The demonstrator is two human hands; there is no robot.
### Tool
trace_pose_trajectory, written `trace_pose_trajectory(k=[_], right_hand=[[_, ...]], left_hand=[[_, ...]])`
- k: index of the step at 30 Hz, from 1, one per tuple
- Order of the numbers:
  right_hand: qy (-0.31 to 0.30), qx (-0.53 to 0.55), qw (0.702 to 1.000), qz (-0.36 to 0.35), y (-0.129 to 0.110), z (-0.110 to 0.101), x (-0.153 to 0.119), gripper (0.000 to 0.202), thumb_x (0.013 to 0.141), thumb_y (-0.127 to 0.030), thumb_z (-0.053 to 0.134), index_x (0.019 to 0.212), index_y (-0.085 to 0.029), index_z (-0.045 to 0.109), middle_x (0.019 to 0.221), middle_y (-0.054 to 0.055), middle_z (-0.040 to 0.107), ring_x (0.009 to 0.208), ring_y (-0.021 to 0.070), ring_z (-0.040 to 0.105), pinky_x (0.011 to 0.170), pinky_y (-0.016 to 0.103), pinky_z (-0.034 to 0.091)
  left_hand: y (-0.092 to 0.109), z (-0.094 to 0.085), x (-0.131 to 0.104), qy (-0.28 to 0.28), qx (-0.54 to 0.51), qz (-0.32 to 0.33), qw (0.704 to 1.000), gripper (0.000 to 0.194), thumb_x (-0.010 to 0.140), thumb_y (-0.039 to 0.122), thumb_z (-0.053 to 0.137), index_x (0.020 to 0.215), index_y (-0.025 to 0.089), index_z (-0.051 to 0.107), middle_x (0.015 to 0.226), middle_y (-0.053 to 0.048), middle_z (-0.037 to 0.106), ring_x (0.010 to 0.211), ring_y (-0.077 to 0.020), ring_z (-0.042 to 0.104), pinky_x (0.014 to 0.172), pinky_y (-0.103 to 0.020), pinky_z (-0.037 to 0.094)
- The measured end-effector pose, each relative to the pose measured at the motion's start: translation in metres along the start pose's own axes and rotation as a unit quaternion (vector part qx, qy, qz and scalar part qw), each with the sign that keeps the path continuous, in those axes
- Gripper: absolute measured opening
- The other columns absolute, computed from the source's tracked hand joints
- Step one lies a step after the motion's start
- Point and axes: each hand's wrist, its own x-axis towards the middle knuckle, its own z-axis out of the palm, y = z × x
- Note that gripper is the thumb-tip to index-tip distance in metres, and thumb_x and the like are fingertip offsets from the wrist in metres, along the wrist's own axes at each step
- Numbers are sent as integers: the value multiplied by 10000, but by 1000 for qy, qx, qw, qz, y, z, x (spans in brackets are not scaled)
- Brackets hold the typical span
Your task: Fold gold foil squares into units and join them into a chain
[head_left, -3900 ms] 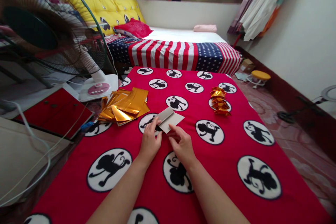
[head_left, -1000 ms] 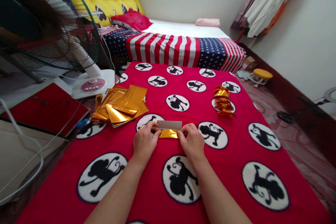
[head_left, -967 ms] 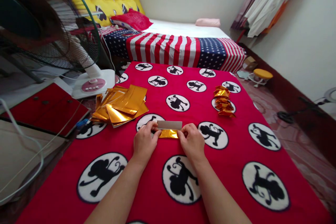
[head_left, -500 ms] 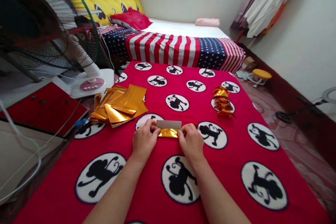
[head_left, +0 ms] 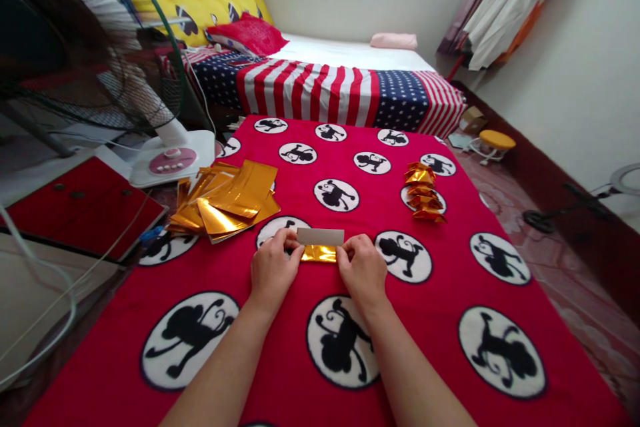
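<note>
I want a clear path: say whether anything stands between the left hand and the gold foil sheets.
Nothing visible: only monkey-print cloth lies between the left hand and the gold foil sheets. That hand holds a folded foil sheet.

A bedroom in a home is shown by the bed (head_left: 320, 90) with its pink pillow (head_left: 393, 41) ahead of the fingers (head_left: 291, 255), by the electric fan (head_left: 173, 159) to their left, and by the clothes (head_left: 510, 10) hung ahead to their right.

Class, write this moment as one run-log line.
left hand: pinching gold paper | right hand: pinching its other end | paper: part-folded, grey strip beyond | loose sheets: left
</note>
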Motion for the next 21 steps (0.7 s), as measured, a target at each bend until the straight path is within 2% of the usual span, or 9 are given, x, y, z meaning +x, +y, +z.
trace_pose_trajectory(k=[4, 9, 15, 21], right_hand=[[0, 3, 1000, 6, 0, 0, 0, 150, 836, -249, 591, 698, -193, 576, 812, -4, 587, 688, 123, 543, 618, 261, 331], [1, 8, 1000, 10, 0, 0, -1, 143, 837, -261, 607, 716, -196, 567, 820, -8, 574, 693, 126, 546, 617, 260, 336], [8, 4, 1000, 13, -1, 0, -1, 134, 841, -266, 609, 738, -201, 555, 824, -10, 566, 688, 129, 536, 602, 262, 325], [25, -2, 1000, -4, 0, 3, -3, 145, 866, -279, 581, 747, -203, 546, 839, -8, 569, 682, 127, 521, 596, 268, 310]], left_hand=[[-2, 2, -1, 14, 5, 11, 1000, 174, 804, 222, 666, 962, 236, 596, 822, 13, 731, 854, -206, 673, 705, -284, 462], [-5, 4, -2, 40, 10, 43, 998, 168, 796, 200, 674, 943, 216, 594, 951, -26, 667, 894, -200, 634, 741, -288, 475], [-9, 8, -3, 38, 12, 61, 997, 21, 825, 208, 650, 838, 222, 640, 951, -28, 631, 895, -194, 613, 695, -269, 456], [-8, 8, -4, 30, 0, 51, 998, 57, 838, 217, 643, 864, 233, 691, 945, -20, 646, 904, -188, 613, 693, -266, 450]])
